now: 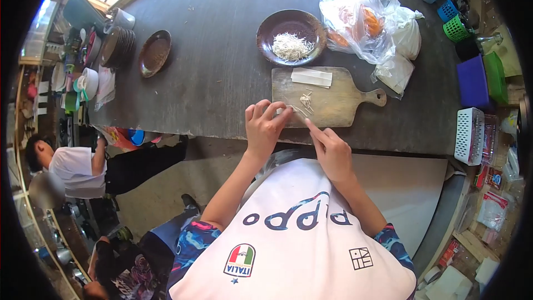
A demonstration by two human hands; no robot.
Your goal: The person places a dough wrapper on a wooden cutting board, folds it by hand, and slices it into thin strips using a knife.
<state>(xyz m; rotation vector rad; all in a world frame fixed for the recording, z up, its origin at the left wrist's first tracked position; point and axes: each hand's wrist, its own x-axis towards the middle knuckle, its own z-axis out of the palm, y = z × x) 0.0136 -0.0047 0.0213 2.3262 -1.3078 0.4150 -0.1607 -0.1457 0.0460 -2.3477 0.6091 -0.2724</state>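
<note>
My left hand (265, 126) is at the near left corner of a wooden cutting board (338, 112), fingers bent and pressed onto a pale strip that they mostly cover. My right hand (333, 153) is closed, index finger stretched forward, on what looks like a small knife (300, 113); its handle is hidden and the thin blade points toward my left fingertips. Short pale shreds (306, 100) lie mid-board, with flat pale strips (312, 77) stacked at the far edge. Beyond the board, a dark round plate (265, 36) holds a heap of pale shreds (291, 47).
Plastic bags (363, 25) with orange items inside lie at the far right. A brown oval plate (155, 54) and stacked plates (117, 47) stand at the left. Baskets (469, 136) line the right side. Two people, one in a white shirt (78, 171), are at the lower left.
</note>
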